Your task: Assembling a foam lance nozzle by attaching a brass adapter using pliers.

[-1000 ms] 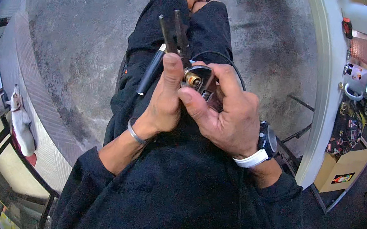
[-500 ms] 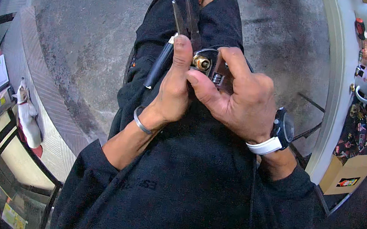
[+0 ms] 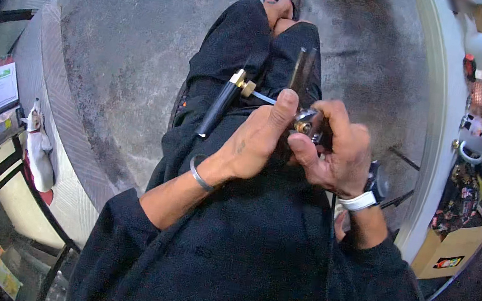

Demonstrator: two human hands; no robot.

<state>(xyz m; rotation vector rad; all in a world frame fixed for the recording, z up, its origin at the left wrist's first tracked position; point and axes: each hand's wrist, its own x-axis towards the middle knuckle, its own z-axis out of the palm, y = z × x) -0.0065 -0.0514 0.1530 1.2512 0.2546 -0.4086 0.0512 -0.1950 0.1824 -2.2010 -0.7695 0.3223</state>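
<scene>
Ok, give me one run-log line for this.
left hand: gripping two-pronged tool; right hand: gripping metal piece at brass fitting; black handle: left of left hand

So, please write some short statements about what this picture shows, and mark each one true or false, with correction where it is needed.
1. The right hand has its fingers around a metal fitting. True.
2. The black handle is gripped in the right hand. False: the black handle shows left of the left hand.
3. Two metal prongs show beyond the left thumb. True.
4. The bracelet is on the right arm. False: the bracelet is on the left arm.
5. A white animal lies at the picture's left side. True.
</scene>
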